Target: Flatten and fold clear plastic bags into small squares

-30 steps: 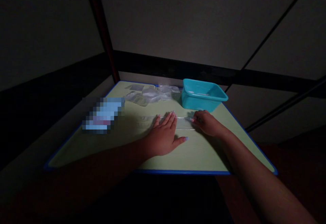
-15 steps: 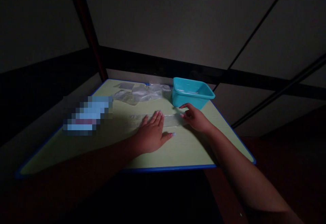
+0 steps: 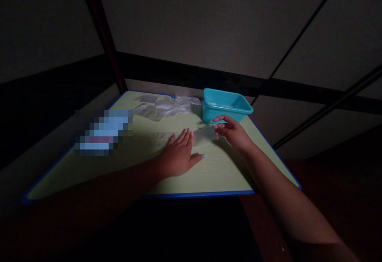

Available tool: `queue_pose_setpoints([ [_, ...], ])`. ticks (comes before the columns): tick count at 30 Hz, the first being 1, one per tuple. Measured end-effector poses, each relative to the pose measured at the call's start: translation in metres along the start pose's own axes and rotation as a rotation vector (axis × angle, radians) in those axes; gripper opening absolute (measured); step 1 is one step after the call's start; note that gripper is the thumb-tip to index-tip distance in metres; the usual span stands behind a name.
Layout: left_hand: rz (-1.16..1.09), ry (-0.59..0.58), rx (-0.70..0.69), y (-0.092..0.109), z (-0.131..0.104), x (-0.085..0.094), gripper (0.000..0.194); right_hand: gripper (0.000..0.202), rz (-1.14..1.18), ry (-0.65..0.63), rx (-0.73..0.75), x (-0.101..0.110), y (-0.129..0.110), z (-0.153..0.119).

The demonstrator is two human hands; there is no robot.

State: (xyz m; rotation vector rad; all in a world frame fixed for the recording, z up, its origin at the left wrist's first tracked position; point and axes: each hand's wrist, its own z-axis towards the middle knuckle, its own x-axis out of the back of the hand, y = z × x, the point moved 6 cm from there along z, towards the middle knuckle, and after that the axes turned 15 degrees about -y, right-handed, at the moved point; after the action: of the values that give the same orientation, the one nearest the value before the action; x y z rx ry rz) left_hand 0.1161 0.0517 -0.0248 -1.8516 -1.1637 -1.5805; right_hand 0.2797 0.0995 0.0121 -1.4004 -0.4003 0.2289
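A clear plastic bag (image 3: 204, 135) lies across the middle of the table, its right end raised a little off the surface. My left hand (image 3: 178, 154) rests flat on the bag, fingers stretched out and thumb spread to the right. At the bag's right end, my right hand (image 3: 230, 131) pinches the plastic between thumb and fingers, just in front of the turquoise basin (image 3: 219, 115). Part of the bag is hidden beneath my left hand.
Several crumpled clear plastic bags (image 3: 167, 107) lie along the back of the pale table (image 3: 179, 184), which has a blue edge. A pixelated light-blue object (image 3: 104, 131) is at the left. Pale pieces, too dim to make out, sit inside the basin. A wall stands behind.
My right hand has closed on the bag's right end and lifted it slightly toward the right. My left hand has stayed in place on the bag.
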Motion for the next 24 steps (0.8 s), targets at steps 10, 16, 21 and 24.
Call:
queue_pose_setpoints([
  [10, -0.163, 0.292, -0.042, 0.003, 0.01, 0.018, 0.089, 0.04, 0.138, 0.026, 0.106, -0.016, -0.009, 0.002],
  [16, -0.366, 0.313, -0.095, 0.005, 0.023, 0.017, 0.079, 0.04, 0.208, 0.045, 0.162, -0.027, -0.004, 0.005],
  [21, -0.628, 0.345, -0.118, -0.002, 0.031, 0.017, 0.065, 0.04, 0.184, -0.03, 0.165, -0.037, -0.004, 0.007],
  [24, -0.881, 0.382, -0.116, -0.01, 0.032, 0.017, 0.06, 0.04, 0.172, -0.071, 0.178, -0.041, -0.006, 0.006],
])
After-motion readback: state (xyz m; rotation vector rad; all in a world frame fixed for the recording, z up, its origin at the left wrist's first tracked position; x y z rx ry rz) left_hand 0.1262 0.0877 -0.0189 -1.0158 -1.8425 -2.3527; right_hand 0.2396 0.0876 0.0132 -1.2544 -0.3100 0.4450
